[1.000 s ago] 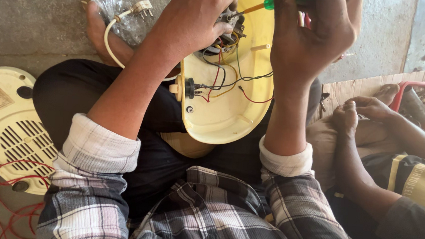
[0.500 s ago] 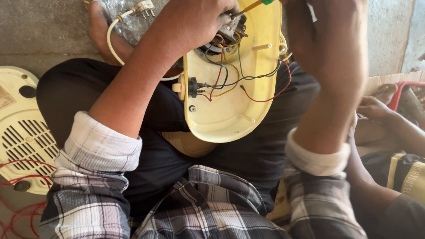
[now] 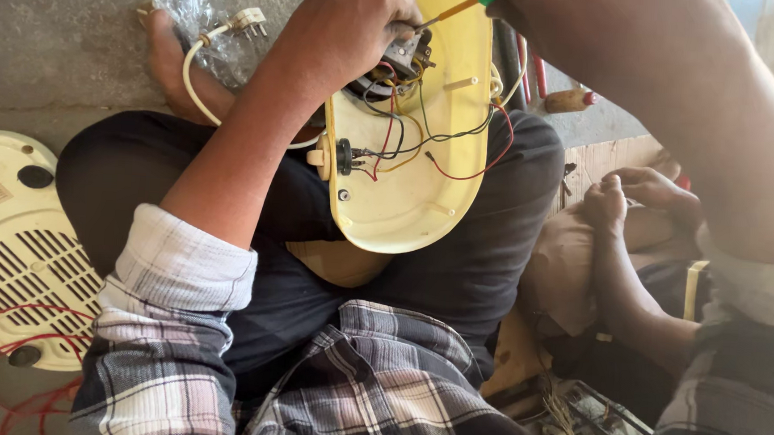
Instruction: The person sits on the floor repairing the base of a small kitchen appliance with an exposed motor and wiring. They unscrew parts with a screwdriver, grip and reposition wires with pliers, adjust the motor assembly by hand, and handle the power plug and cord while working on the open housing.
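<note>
Head camera looks down on a person sitting cross-legged on a concrete floor (image 3: 48, 53), with a pale yellow appliance housing (image 3: 407, 183) propped open on the lap. Its hollow inside faces up, showing a tangle of red, black and yellow wires (image 3: 428, 139) and a small black socket (image 3: 344, 156) at the left rim. The left hand (image 3: 349, 27) is closed around the metal motor part (image 3: 406, 53) at the top of the housing, gripping it from above. The right hand sits at the very top edge and is mostly cut off, so its grip cannot be read; a screwdriver (image 3: 458, 7) with a yellow shaft and green handle runs from there down to the motor part, tip touching it. A white cord with a plug (image 3: 249, 21) curls behind the left forearm, next to a clear plastic bag (image 3: 181, 3). A cream vented cover (image 3: 18, 249) lies flat on the floor to the left, with loose red wire (image 3: 3, 346) beside it. At the right, another person's hands (image 3: 631, 188) rest near a wooden board (image 3: 601, 154).
</note>
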